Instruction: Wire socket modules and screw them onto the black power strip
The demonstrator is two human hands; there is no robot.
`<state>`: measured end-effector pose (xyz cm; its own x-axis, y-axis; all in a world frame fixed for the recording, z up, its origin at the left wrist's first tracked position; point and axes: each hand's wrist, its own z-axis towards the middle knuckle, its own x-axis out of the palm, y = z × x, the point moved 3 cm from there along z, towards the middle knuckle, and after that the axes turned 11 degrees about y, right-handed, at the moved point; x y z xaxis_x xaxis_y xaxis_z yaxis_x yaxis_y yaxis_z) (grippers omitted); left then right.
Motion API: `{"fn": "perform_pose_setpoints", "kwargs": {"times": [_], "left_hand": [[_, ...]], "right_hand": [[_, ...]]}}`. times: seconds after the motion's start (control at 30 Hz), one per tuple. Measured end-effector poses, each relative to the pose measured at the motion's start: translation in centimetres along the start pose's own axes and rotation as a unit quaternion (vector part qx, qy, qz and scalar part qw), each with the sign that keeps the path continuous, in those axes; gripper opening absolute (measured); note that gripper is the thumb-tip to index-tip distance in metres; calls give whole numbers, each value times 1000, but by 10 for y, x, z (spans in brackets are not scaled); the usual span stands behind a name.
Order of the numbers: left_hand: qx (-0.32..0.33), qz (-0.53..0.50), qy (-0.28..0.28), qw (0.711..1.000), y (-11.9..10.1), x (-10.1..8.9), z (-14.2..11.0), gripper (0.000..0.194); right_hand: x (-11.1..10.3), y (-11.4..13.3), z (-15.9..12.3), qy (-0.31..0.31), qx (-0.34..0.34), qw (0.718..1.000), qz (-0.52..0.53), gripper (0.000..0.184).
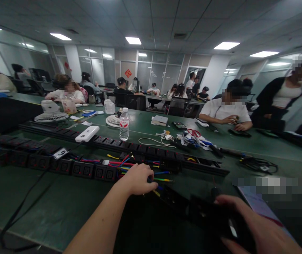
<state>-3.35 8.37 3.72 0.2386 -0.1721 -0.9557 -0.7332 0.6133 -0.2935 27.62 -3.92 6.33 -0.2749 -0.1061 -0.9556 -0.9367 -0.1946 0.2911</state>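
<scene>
My left hand [139, 179] is closed over a bundle of coloured wires [125, 163] at the end of a row of black socket blocks [83, 170], with thumb and forefinger pinched together. Blue and green-yellow wire ends [166, 180] stick out past my knuckles. At lower right, my right hand [251, 215] wraps round a dark black part [214, 218]; blur hides its exact kind. A black piece reaches from it toward my left hand, where a short yellow wire shows below the thumb.
Behind lies a long black socket strip [137, 147] with a white device [87, 134] on it. A water bottle [124, 124], a white cable [156, 141], red-handled scissors [193, 133] and a black cable coil [259, 165] are beyond. A co-worker [226, 111] sits opposite.
</scene>
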Motion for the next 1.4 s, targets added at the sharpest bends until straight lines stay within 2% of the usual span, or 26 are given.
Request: {"fn": "perform_pose_setpoints", "kwargs": {"times": [0.07, 0.13, 0.27, 0.4, 0.67, 0.93, 1.4], "left_hand": [[2, 1, -8, 1000, -1, 0, 2, 33], [7, 7, -19, 1000, -2, 1, 3, 37], [16, 24, -22, 999, -4, 5, 6, 39], [17, 36, -11, 999, -6, 10, 8, 37], [58, 62, 1, 996, -11, 13, 10, 29], [88, 70, -4, 994, -16, 14, 14, 28], [86, 55, 5, 995, -21, 12, 16, 30]], "right_hand": [[-15, 5, 21, -1, 20, 1000, -15, 62], [-23, 15, 48, 28, 11, 998, -52, 59], [-17, 29, 91, 96, -15, 991, -96, 59], [-5, 33, 110, 113, -22, 988, -101, 59], [10, 25, 125, 132, -19, 987, -88, 59], [10, 18, 134, 147, -52, 986, -62, 62], [12, 21, 128, 134, -50, 989, -27, 60]]}}
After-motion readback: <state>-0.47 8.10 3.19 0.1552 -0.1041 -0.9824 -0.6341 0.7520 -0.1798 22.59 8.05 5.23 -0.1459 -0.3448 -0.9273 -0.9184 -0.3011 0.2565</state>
